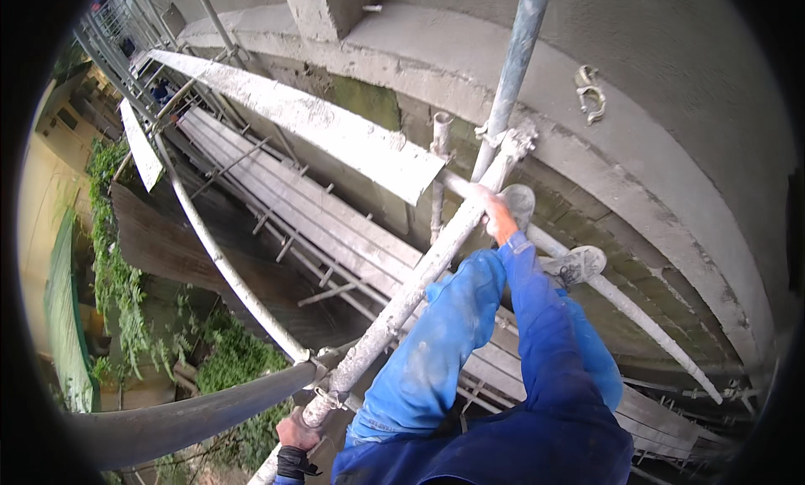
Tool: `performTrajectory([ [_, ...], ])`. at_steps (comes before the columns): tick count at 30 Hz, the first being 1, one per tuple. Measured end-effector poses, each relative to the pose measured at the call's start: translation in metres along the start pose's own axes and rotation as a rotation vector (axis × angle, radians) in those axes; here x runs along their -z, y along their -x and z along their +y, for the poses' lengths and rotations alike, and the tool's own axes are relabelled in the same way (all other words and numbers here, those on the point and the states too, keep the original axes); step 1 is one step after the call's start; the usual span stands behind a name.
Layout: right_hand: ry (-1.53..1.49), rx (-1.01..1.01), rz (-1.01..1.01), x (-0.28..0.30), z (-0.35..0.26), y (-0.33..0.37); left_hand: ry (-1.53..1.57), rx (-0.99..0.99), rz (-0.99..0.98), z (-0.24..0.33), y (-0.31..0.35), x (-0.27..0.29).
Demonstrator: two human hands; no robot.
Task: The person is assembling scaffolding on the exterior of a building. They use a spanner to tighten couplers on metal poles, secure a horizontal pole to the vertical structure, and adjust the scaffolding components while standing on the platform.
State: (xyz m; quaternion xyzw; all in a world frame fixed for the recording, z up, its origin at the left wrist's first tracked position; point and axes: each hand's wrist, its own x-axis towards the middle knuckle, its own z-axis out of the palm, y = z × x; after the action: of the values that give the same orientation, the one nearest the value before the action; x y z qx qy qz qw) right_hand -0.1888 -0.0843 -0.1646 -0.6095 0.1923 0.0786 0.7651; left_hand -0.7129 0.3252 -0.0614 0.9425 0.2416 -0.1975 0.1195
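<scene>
gripping a plaster-caked scaffold pole (411,288) running diagonally through the frame's centre, the right hand (495,210) is clenched near its upper end; the left hand (295,433) grasps its lower end at the bottom edge.

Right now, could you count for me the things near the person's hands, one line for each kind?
Hands gripping the diagonal pipe: 2 (left hand, right hand)
Shoes on the lower pipe: 2 (one shoe, other shoe)
Upright pole: 1
Long plaster-covered plank: 1
Total: 6
</scene>
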Motion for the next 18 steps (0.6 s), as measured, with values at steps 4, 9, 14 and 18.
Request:
performTrajectory([
  [4,-0.147,-0.030,-0.106,-0.018,-0.026,0.034,-0.023,0.010,0.107,-0.003,0.008,-0.002],
  [9,-0.170,0.127,-0.130,-0.012,-0.016,0.034,0.021,0.046,0.007,-0.022,-0.025,-0.060],
  [14,-0.237,0.064,-0.166,-0.004,-0.007,0.020,0.152,0.059,-0.018,-0.018,-0.035,-0.061],
  [18,-0.408,0.015,-0.190,-0.009,-0.016,0.017,0.060,0.050,-0.059,-0.003,-0.023,-0.030],
])
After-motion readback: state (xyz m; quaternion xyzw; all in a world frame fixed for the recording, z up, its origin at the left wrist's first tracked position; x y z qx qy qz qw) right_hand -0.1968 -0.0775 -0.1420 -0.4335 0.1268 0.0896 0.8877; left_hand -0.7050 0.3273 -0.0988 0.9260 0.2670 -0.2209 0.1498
